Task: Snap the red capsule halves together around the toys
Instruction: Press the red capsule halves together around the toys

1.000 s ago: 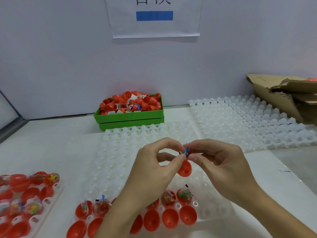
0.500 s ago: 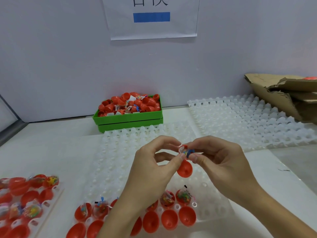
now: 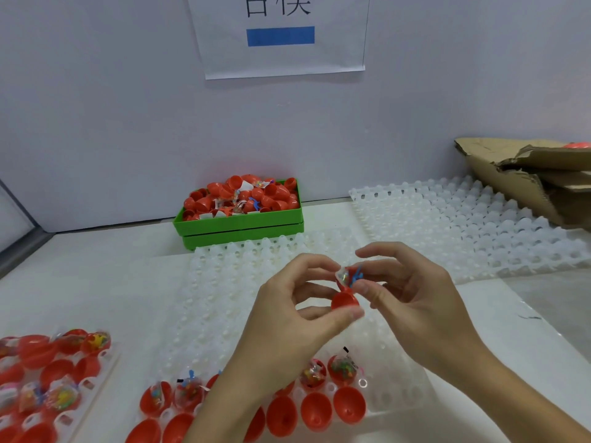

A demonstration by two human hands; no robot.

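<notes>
1. Step in hand, as I judge it: one capsule is being closed in mid-air over the middle of the clear cell tray [image 3: 224, 298]. The two halves are not yet snapped.
2. The left hand [image 3: 287, 318] holds the lower red capsule half [image 3: 344, 301], its fingers curled and pinching it, thumb tip under the cup.
3. The right hand [image 3: 412, 295] pinches the upper red half [image 3: 351, 270] with the bagged toy [image 3: 343, 278] tucked at its mouth; a blue bit of toy pokes out. Its index finger is raised and free.
4. Next move, in my view: push the bag fully inside so nothing lies across the rims, line the rims up squarely, then press until they click. A trapped corner of the bag would likely stop the snap.
5. Counts on the tray's near edge: about five halves already loaded with toys in one row, and about five empty cups in the row nearer the person; the forearm hides some, so neither number is sure.
6. A second tray [image 3: 48, 378] at the left holds more red halves, several with toys; too crowded to count.
7. One green bin [image 3: 238, 223] of loose halves and toy bags stands at the back of the worktop [image 3: 96, 282].
8. One more empty cell tray [image 3: 463, 225] and one cardboard box [image 3: 524, 174] lie at the right.
</notes>
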